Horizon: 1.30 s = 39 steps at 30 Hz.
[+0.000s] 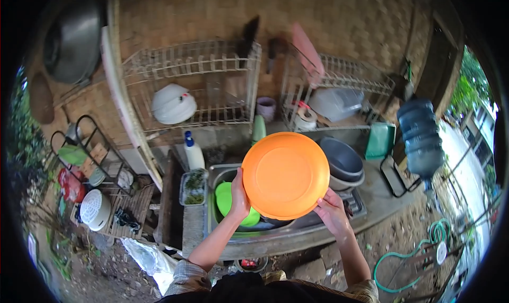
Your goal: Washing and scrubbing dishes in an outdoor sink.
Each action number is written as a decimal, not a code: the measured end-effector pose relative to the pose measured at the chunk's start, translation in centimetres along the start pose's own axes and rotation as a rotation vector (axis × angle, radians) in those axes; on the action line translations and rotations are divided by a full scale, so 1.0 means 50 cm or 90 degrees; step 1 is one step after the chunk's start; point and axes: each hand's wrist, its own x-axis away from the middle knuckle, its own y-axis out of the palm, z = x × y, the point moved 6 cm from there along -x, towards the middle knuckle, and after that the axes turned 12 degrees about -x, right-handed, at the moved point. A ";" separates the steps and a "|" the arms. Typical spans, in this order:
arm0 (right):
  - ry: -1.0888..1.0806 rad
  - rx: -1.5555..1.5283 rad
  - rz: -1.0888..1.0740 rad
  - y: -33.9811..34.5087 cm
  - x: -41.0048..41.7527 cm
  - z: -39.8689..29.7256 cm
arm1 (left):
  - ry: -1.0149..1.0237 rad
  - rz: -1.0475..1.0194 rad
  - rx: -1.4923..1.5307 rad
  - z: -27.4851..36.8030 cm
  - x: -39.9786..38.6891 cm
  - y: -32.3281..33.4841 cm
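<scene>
Between my two hands is a round orange plastic basin [284, 176], held up above the metal sink [212, 223]. My left hand [239, 195] grips its left rim. On the lower right rim, my right hand [332, 211] has its thumb laid over the edge. A bright green plastic bowl [224, 197] lies in the sink, partly hidden by the basin and my left hand. Other things in the sink are covered by the basin. To its right, a dark grey basin [340, 158] is stacked on a paler one [352, 185].
A white bottle with a blue cap [194, 152] stands behind a clear plastic container [193, 187]. White wire racks [191, 70] line the woven wall. A blue water jug [420, 138] is at the right. A green hose [391, 255] lies on the ground.
</scene>
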 end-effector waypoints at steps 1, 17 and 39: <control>0.005 0.005 -0.024 0.042 -0.017 -0.001 | 0.023 0.010 0.006 0.030 -0.002 -0.015; -0.534 0.352 -0.163 0.593 -0.475 -0.282 | 0.782 -0.111 -0.713 0.688 -0.212 0.147; -0.607 1.078 0.228 0.509 -0.597 -0.187 | 0.717 0.066 -0.986 0.582 -0.321 0.135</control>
